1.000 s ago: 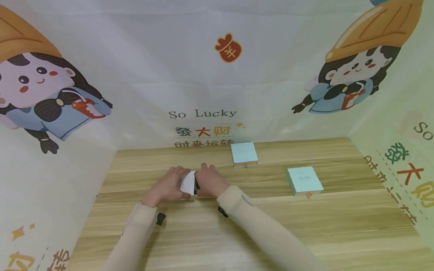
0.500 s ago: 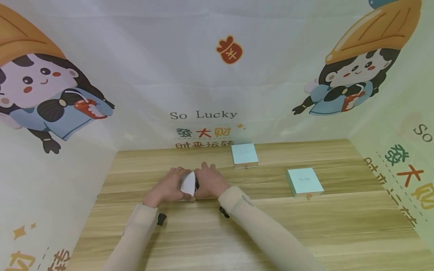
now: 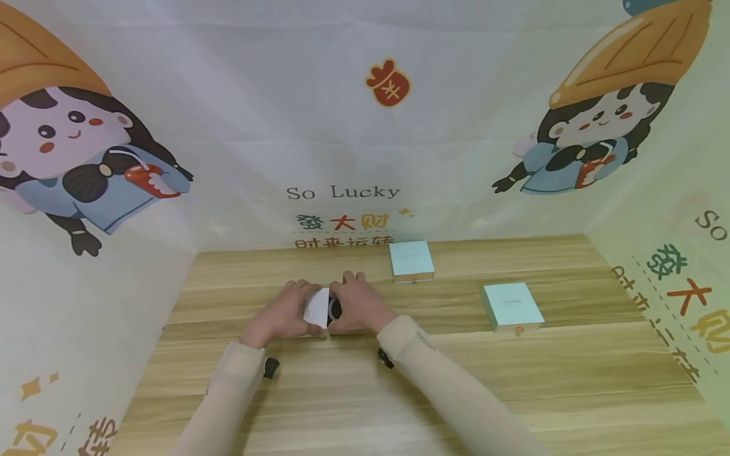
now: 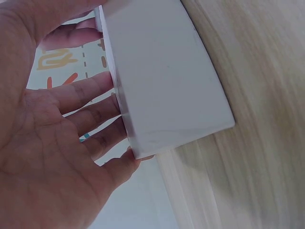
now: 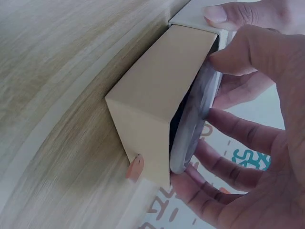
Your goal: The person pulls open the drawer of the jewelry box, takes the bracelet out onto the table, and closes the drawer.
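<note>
On the table, my left hand (image 3: 283, 310) holds the white sleeve of a drawer box (image 4: 167, 76), with its fingers along one side and its thumb on the other. A beige drawer (image 5: 152, 71) sticks out of the sleeve towards the right, and a small orange pull tab (image 5: 135, 168) hangs from its end. My right hand (image 3: 358, 305) is over this drawer. Its thumb and fingers pinch a grey, marbled bangle (image 5: 196, 114) at opposite edges. The bangle is tilted, partly above the drawer's dark lining. Its far side is hidden.
A pale blue box (image 3: 411, 258) stands at the back of the wooden table (image 3: 456, 380). Another pale blue box (image 3: 512, 305), with an orange tab, lies farther right. A printed cloth (image 3: 342, 152) encloses the back and sides.
My right hand has shifted slightly right and opened a wider gap beside the sleeve, so the grey ring shape now shows in the head view. The left hand stays in place.
</note>
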A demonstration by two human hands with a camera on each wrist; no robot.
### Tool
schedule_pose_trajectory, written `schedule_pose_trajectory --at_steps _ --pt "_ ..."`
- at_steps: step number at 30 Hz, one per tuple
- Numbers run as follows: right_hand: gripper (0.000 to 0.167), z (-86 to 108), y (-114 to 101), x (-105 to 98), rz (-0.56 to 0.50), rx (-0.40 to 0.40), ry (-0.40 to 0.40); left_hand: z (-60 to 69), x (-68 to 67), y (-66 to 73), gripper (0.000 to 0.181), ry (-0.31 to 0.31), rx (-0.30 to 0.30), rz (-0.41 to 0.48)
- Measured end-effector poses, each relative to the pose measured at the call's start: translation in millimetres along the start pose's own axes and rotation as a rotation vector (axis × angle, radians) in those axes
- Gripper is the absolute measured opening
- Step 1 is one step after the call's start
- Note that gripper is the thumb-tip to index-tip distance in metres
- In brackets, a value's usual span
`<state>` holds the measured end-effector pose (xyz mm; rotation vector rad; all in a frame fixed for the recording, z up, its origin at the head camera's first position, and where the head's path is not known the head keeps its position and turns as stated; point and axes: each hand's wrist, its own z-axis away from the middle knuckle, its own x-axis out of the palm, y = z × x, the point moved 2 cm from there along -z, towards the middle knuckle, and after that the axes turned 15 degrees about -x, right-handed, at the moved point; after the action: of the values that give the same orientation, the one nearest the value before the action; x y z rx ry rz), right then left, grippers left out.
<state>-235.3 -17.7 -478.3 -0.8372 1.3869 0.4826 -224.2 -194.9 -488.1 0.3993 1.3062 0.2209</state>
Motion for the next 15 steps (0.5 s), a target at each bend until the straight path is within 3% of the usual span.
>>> schedule_pose_trajectory --at_steps 7,15 --pt "0.057 18.1 5.0 -7.4 -0.137 -0.047 0.102 -0.8 1.6 -1.4 0.094 -0.006 0.000 0.001" --pt "0.051 45.0 5.8 -11.8 -0.201 -0.104 0.180 -1.7 1.0 -3.2 0.095 0.013 0.010 0.001"
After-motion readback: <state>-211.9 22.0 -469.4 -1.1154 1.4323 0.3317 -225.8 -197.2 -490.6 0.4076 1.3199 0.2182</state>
